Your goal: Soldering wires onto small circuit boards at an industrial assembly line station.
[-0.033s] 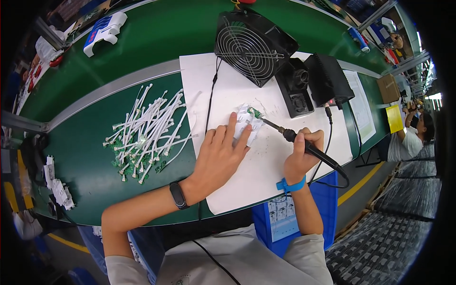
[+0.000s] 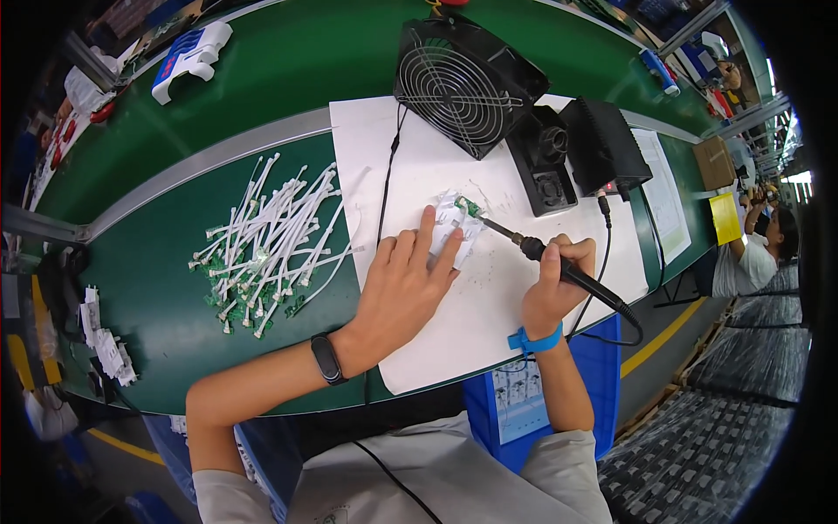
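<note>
practically unchanged: soldering iron [image 2: 531, 248] near board [image 2: 469, 207]

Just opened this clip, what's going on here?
The person's right hand holds a black-handled soldering iron with a metal tip. The left hand has fingertips resting on a small white plastic piece lying on a large white sheet. The iron's tip is at a small green circuit board on that piece; whether they touch is unclear. To the left lies a pile of white cables with green boards.
</note>
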Demonstrator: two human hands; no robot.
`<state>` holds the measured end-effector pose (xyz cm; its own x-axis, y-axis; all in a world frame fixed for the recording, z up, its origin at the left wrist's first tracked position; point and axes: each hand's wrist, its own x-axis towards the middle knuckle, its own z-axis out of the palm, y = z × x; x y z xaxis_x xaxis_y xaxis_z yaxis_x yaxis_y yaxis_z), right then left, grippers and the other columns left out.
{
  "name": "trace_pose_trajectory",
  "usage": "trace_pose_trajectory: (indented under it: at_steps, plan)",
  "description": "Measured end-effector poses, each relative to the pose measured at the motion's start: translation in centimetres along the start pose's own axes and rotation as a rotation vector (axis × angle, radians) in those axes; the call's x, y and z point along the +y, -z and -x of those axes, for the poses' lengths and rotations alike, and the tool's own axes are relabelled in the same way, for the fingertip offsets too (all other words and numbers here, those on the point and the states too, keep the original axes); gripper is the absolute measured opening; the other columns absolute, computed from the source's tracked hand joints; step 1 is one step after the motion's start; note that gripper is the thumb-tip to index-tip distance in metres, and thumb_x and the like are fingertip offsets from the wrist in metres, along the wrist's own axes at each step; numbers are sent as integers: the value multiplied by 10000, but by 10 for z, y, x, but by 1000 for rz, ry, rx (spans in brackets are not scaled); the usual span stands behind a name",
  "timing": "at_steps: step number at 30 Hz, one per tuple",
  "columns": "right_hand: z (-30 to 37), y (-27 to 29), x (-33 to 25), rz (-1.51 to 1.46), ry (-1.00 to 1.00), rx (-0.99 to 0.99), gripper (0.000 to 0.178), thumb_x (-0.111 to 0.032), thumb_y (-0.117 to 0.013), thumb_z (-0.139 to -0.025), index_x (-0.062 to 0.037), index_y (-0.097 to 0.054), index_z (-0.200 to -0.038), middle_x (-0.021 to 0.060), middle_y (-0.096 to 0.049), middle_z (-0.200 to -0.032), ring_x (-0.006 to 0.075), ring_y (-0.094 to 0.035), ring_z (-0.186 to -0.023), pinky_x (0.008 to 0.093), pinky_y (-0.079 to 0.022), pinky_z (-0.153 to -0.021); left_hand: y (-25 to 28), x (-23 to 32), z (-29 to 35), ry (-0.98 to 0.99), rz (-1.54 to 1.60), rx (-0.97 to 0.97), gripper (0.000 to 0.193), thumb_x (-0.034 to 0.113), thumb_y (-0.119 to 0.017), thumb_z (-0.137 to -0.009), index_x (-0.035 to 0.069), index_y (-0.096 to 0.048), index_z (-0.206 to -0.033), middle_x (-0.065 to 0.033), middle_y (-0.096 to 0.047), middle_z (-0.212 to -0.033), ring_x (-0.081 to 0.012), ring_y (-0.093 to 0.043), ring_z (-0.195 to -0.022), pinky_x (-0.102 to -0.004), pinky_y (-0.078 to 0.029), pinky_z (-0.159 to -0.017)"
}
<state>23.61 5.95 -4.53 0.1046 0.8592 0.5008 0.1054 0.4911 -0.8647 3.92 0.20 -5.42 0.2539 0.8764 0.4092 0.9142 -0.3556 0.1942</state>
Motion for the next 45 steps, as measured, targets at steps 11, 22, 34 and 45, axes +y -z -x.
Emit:
trace_pose_trajectory:
  at_steps: [11,22,34,45]
  plan:
    - [-1,-1,-2,74,14,-60,223,-58,-597,-1003,-56,-407,-887,0,-420,-691,44,-350,-609,240,-283,-562,-2,-2,-1,5,0,-10,572,222,-782,-856,73,-625,-1386,-262,-497,-1497,-297,-532,-971,-388,-462,-874]
    - [-2,-2,-7,136,-33,-45,230,-56,-602,-983,-56,-406,-864,8,-441,-670,45,-354,-616,239,-285,-569,-1,-1,-1,17,5,-26,569,229,-776,-863,74,-623,-1388,-257,-486,-1509,-297,-538,-996,-395,-465,-903]
    - [-4,12,-1,83,100,179,166,-58,-556,-935,-44,-406,-864,88,-513,-726,118,-443,-689,236,-442,-650,1,0,-2,8,14,-31,560,219,-760,-878,62,-609,-1394,-272,-488,-1494,-310,-536,-996,-409,-463,-909]
    - [-86,21,-2,268,214,320,190,-128,-655,-1023,-35,-543,-900,13,-526,-834,81,-469,-738,249,-404,-629,-2,-4,4,10,-15,26,543,254,-711,-914,49,-594,-1404,-308,-492,-1470,-352,-561,-999,-457,-475,-910]
